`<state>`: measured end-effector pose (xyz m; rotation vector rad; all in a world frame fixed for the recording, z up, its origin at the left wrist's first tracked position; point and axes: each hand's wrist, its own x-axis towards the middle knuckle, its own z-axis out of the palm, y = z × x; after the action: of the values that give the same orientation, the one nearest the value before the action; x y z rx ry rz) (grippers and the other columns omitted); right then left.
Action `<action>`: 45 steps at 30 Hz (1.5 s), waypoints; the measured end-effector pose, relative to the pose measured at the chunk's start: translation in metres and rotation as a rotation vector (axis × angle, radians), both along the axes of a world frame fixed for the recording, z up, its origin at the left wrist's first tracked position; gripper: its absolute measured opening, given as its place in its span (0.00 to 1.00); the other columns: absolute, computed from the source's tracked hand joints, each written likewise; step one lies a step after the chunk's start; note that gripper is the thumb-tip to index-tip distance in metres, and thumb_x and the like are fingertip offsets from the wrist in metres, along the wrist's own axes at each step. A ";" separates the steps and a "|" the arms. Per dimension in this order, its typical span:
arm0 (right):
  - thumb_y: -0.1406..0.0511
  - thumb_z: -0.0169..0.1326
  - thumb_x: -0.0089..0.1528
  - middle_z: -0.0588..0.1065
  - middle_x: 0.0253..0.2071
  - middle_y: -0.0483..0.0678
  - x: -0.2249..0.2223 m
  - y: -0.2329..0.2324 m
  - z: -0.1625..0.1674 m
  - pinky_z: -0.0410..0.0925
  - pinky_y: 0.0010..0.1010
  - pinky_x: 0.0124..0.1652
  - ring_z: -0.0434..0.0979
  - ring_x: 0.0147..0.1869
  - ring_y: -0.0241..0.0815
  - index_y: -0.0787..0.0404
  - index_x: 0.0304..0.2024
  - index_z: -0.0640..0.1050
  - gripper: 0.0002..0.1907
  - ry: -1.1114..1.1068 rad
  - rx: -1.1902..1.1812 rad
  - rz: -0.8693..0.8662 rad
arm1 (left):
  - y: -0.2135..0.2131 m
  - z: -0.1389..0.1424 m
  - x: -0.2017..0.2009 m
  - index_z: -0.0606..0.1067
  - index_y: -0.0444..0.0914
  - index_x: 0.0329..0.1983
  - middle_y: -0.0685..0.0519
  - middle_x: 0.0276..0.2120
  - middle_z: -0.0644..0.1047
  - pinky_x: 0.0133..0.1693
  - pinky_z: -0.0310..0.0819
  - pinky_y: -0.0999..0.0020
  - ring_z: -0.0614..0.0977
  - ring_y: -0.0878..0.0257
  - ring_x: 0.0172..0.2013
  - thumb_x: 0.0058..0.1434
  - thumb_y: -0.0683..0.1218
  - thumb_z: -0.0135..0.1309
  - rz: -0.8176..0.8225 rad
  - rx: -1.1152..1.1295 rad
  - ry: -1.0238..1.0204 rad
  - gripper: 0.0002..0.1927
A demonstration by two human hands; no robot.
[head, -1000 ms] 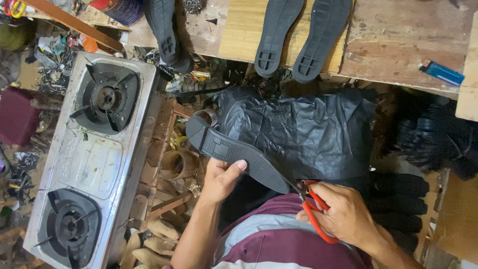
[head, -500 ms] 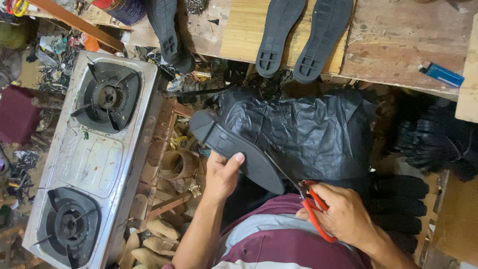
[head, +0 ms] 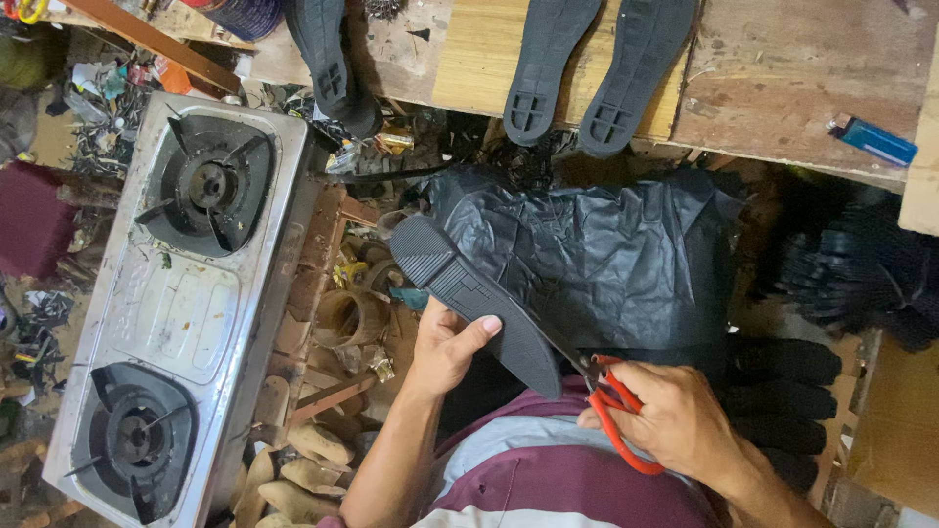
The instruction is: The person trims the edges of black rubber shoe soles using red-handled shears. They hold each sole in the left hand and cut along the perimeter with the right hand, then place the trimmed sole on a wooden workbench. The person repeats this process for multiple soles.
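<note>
In the lower middle of the frame the left hand grips a black rubber shoe sole with a ribbed tread, thumb pressed on the tread face and fingers wrapped beneath, holding it slanted from upper left to lower right over a crumpled black plastic sheet. The right hand is closed through the loops of red-handled scissors, whose blades meet the sole's lower right end; how far the blades stand apart cannot be told, since the sole hides them.

To trim well here, the sole is best held firm near the cut, with the thumb clear of the blade line, and turned into the scissors so the edge comes out smooth rather than notched. Short bites probably suit thick rubber better than one long squeeze.

At the left of the frame lies a two-burner steel gas stove. Along the top, on a worn wooden bench, rest two more black soles, with a blue lighter toward the upper right.
</note>
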<state>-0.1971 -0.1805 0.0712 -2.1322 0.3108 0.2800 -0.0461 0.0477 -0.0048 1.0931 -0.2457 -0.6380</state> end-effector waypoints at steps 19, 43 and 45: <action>0.59 0.72 0.48 0.80 0.22 0.47 -0.007 0.006 -0.008 0.72 0.32 0.24 0.83 0.23 0.43 0.64 0.31 0.78 0.19 -0.250 0.062 -0.018 | 0.004 -0.014 0.004 0.72 0.31 0.62 0.49 0.56 0.79 0.61 0.69 0.64 0.77 0.59 0.58 0.66 0.43 0.53 -0.083 -0.150 0.195 0.22; 0.59 0.72 0.50 0.77 0.16 0.48 -0.011 0.021 -0.024 0.69 0.32 0.21 0.79 0.18 0.40 0.63 0.27 0.76 0.19 -0.038 0.181 -0.103 | -0.020 -0.016 -0.009 0.65 0.38 0.65 0.48 0.55 0.77 0.55 0.76 0.58 0.79 0.57 0.54 0.63 0.35 0.56 -0.012 -0.267 0.284 0.28; 0.59 0.71 0.51 0.78 0.17 0.47 -0.010 0.020 -0.025 0.70 0.31 0.22 0.81 0.19 0.39 0.63 0.29 0.76 0.18 -0.027 0.209 -0.070 | -0.019 -0.017 -0.008 0.66 0.38 0.64 0.49 0.53 0.77 0.54 0.76 0.58 0.80 0.57 0.53 0.63 0.36 0.56 -0.015 -0.296 0.322 0.26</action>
<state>-0.2075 -0.1608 0.0465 -1.9143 0.3250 0.2327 -0.0540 0.0288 -0.0215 0.6934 -0.0657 -0.7540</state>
